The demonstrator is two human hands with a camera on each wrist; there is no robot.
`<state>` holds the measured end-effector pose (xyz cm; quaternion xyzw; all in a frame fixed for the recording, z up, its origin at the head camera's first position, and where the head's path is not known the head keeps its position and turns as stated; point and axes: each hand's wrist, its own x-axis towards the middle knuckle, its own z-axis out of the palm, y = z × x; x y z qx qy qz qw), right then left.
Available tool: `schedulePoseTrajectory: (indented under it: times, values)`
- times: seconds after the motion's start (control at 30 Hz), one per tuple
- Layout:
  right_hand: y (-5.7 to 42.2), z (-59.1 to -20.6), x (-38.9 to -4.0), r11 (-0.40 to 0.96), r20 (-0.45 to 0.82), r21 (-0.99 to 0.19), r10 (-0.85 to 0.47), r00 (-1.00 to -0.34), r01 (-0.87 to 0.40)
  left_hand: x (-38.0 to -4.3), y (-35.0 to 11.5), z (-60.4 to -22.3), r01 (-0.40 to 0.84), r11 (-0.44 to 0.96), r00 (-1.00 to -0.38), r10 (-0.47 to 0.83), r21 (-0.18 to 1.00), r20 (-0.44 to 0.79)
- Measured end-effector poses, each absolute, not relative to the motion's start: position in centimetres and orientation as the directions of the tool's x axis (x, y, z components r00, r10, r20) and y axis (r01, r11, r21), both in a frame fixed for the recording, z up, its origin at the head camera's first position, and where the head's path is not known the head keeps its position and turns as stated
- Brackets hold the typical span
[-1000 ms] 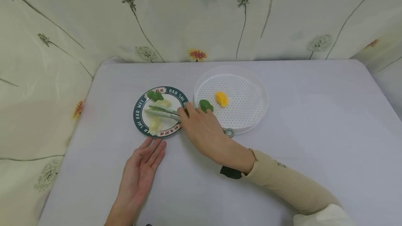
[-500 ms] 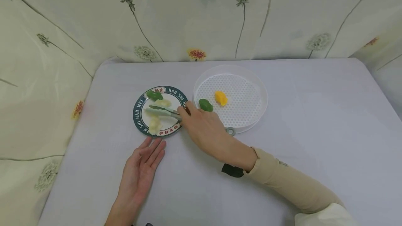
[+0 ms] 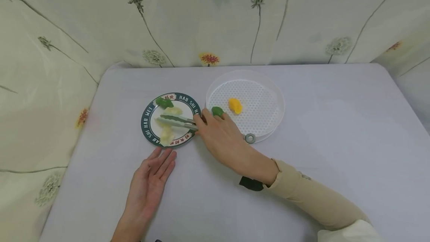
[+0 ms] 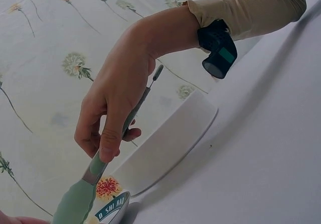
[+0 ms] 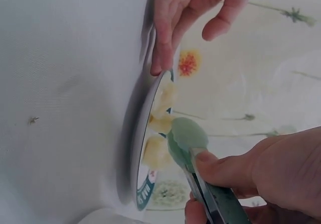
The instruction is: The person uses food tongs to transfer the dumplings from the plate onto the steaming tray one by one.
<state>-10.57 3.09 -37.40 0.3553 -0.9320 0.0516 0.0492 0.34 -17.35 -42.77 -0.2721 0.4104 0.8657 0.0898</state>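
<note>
My right hand [image 3: 223,141] grips a pair of tongs [image 3: 178,121] with pale green tips, thumb pressed on one arm in the right wrist view. The tips lie over a white plate [image 3: 146,124] with a dark green lettered rim. On the plate are pale yellow pieces [image 5: 156,151] and a green piece [image 3: 164,102]; I cannot tell whether the tips hold any. My left hand [image 3: 149,182] lies palm up with fingers extended, fingertips at the plate's near rim. The tongs' ring end [image 3: 250,138] shows beyond the right hand.
Right of the plate stands a round white perforated basket [image 3: 258,113] with a low wall. Inside it lie a yellow piece [image 3: 235,105] and a green piece [image 3: 217,111], the latter partly behind the right hand. A flower-printed cloth [image 3: 218,18] rises behind the white table [image 3: 336,130].
My right hand and the tongs have shifted slightly to the right, and the ring end has swung a little right and up. My left hand stays at the plate's rim.
</note>
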Motion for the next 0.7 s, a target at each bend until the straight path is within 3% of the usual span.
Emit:
schedulePoseTrajectory:
  times: [0.7]
  values:
    - [3.66, -36.93, -10.20, 0.775, 0.079, -0.093, -0.620, -0.780, -0.626, 0.46, -17.39, -42.68, -0.371, -0.656, -0.843, -0.058, 0.657, -0.534]
